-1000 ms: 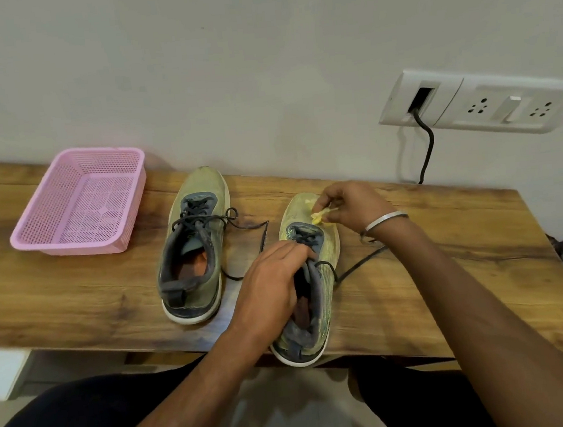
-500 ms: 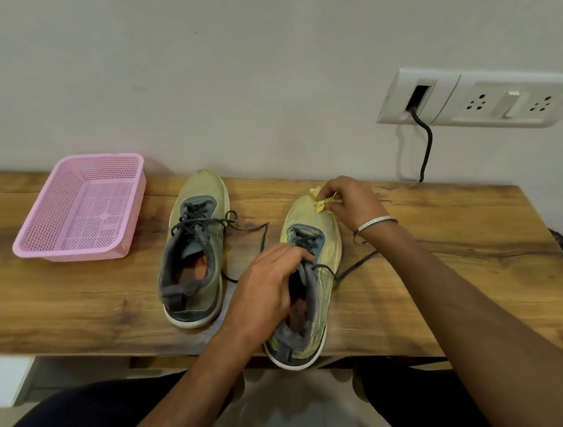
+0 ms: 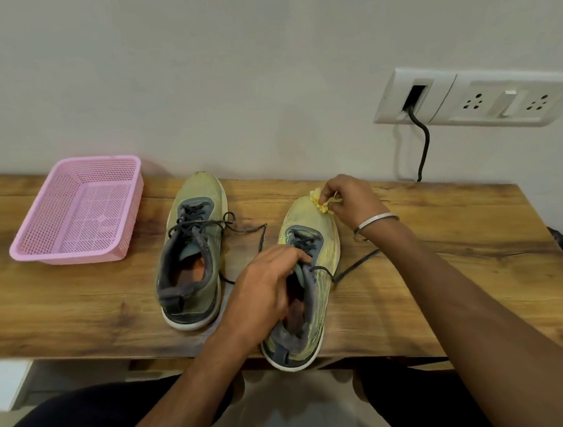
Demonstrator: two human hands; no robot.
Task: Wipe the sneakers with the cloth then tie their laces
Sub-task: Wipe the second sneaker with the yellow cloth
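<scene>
meanwhile right hand (image 3: 352, 197) presses cloth (image 3: 320, 202) against sneaker (image 3: 313, 241) toe.

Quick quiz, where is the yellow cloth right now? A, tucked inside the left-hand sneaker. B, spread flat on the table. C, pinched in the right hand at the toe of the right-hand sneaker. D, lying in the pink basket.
C: the right hand pinches the yellow cloth against the toe of the right-hand sneaker.
</scene>
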